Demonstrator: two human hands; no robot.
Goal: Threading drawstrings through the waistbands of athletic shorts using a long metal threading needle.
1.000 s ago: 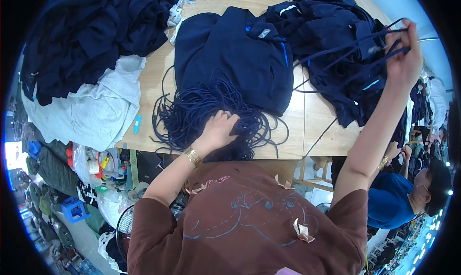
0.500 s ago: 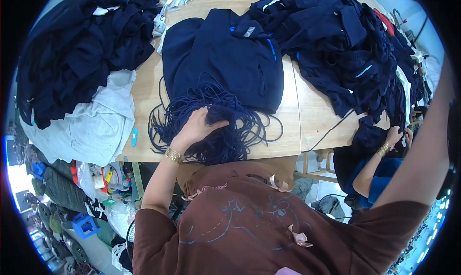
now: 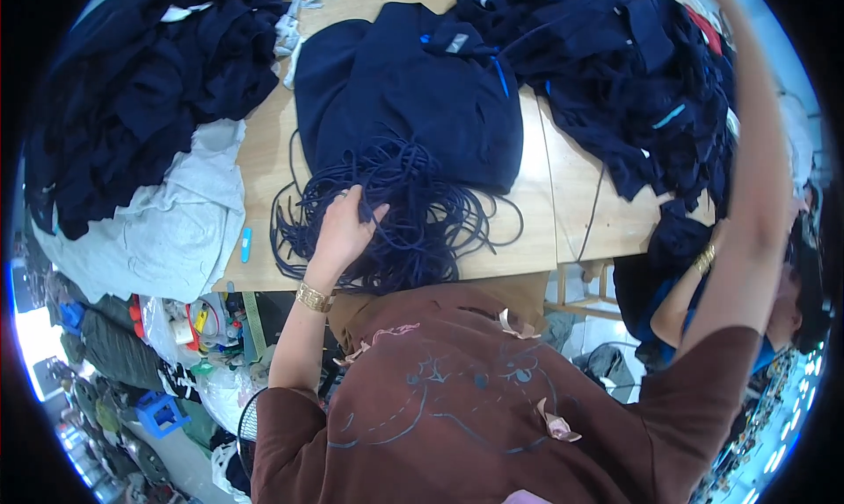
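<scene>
A large tangle of navy cords (image 3: 413,214) lies at the table's near edge and loops over its sides. My left hand (image 3: 343,231) rests in the left part of this tangle, fingers curled into the cords and thumb apart from the index finger; some fingertips are hidden among the strands. Just behind the cords, a navy jacket (image 3: 396,99) with blue trim and a small light patch lies folded. My right arm (image 3: 760,161) is raised toward the upper right, blurred by motion, and its hand is beyond the picture's edge.
Dark navy garments are heaped at the left (image 3: 158,91) and right (image 3: 607,73). Light grey cloth (image 3: 167,231) hangs over the left edge beside a small turquoise tool (image 3: 246,244). Another person's forearm (image 3: 681,297) is at the right, near dark cloth. A blue stool (image 3: 160,413) stands below.
My left hand has shifted slightly left, and the dark bunch by its thumb no longer shows there. My right arm has swung upward and inward. The view has shifted slightly.
</scene>
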